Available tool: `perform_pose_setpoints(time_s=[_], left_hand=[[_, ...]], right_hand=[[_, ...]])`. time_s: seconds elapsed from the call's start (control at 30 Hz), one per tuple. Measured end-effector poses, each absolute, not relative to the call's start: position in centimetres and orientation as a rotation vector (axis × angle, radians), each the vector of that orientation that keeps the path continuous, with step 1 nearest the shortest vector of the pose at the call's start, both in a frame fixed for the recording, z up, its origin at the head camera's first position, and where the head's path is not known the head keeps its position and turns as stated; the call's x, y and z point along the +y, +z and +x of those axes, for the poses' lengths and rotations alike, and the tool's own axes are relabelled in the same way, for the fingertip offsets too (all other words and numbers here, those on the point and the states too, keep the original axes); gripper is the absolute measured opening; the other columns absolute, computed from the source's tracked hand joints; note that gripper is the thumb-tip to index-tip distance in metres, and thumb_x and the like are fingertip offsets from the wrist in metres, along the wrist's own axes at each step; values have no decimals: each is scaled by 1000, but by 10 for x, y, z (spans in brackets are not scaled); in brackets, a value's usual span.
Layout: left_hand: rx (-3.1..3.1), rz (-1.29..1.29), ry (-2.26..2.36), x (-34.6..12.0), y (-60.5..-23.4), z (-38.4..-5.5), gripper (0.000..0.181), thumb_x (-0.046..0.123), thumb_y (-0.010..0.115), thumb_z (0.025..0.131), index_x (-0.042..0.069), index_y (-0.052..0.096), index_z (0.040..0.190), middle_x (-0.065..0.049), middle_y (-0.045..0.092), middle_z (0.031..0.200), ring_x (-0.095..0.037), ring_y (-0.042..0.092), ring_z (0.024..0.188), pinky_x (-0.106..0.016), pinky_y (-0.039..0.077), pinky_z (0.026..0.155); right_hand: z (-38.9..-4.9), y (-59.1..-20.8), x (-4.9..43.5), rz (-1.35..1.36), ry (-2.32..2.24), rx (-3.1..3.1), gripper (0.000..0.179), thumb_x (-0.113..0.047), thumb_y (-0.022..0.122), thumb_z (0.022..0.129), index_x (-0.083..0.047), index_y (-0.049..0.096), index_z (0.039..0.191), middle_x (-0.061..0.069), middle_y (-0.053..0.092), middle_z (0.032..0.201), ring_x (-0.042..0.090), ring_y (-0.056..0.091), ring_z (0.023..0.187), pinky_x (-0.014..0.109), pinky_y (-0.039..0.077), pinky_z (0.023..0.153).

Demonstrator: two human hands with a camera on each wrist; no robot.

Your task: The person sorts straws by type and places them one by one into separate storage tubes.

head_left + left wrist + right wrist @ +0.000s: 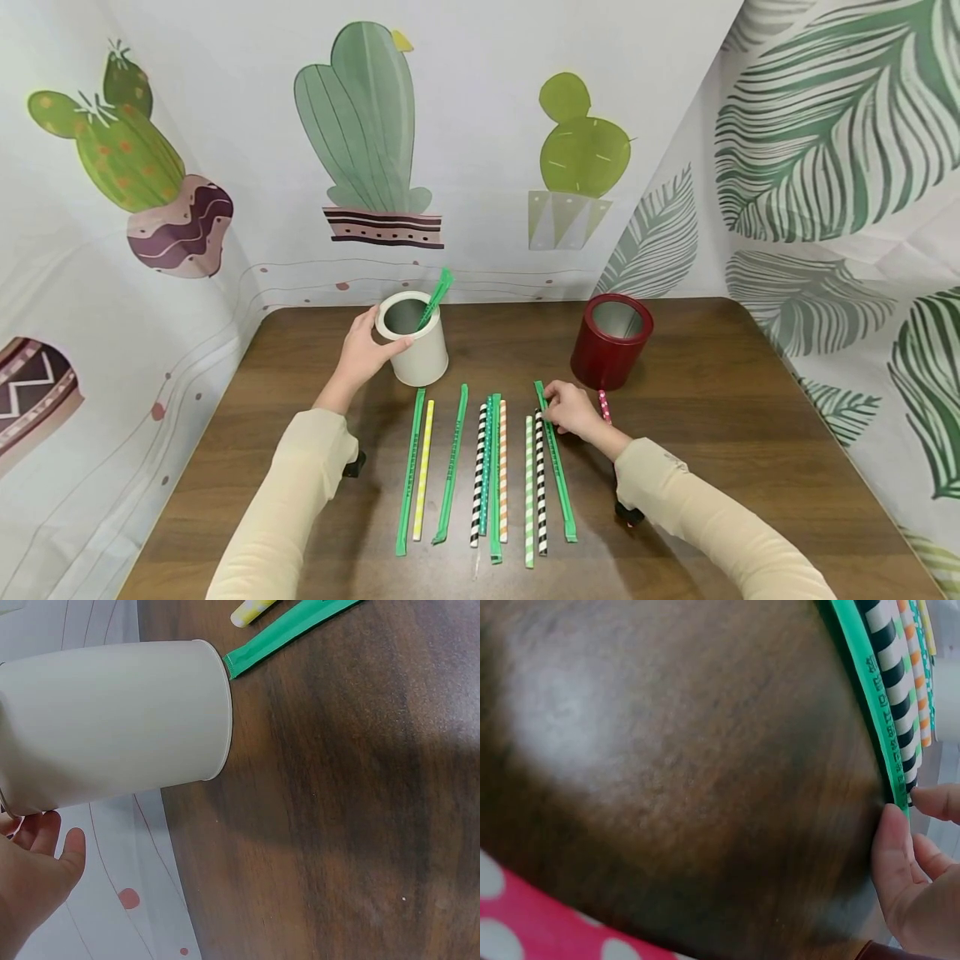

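My left hand (365, 354) holds the white can (422, 360) at its left side, with the thumb over the front of the rim. A green-wrapped straw (444, 285) leans inside that can and sticks out past the rim. My right hand (573, 408) pinches the upper end of another green-wrapped straw (558, 479), which lies at the right of the row. In the right wrist view its thumb and a finger meet at the green wrapper (881, 705). Right beside it lies a black-and-white striped straw (541, 500).
Several straws lie side by side, among them a yellow straw (423, 475), an orange-striped straw (503, 475) and a light-green-striped straw (529, 500). A dark red can (609, 358) stands at the back right. A pink dotted straw (603, 407) lies partly under my right forearm.
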State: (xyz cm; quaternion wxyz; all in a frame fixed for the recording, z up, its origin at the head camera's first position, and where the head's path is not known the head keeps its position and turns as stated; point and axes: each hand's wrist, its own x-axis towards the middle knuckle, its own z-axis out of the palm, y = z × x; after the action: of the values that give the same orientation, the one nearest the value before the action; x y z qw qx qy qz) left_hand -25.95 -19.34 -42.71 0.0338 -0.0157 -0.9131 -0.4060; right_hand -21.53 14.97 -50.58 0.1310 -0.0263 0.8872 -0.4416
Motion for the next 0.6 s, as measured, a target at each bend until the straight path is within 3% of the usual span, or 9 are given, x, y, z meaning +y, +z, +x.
perform_pose_setpoints(time_s=[0.23, 0.6], left_hand=[[-2801, -55, -1249, -193, -428, -260, 91, 45, 67, 72, 2, 22, 139, -17, 24, 142, -35, 25, 129, -51, 25, 101], [-2801, -53, -1261, -193, -427, -260, 92, 45, 67, 72, 3, 22, 139, -17, 23, 142, -34, 25, 129, -51, 25, 102]], right_hand=[[-216, -505, 144, -110, -1114, 2680, 28, -5, 67, 73, 0, 57, 98, 5, 53, 58, 13, 46, 38, 25, 43, 41], [-220, -504, 141, -70, -1035, 2718, 27, -5, 66, 73, 0, 58, 98, 7, 59, 66, 12, 50, 39, 22, 44, 40]])
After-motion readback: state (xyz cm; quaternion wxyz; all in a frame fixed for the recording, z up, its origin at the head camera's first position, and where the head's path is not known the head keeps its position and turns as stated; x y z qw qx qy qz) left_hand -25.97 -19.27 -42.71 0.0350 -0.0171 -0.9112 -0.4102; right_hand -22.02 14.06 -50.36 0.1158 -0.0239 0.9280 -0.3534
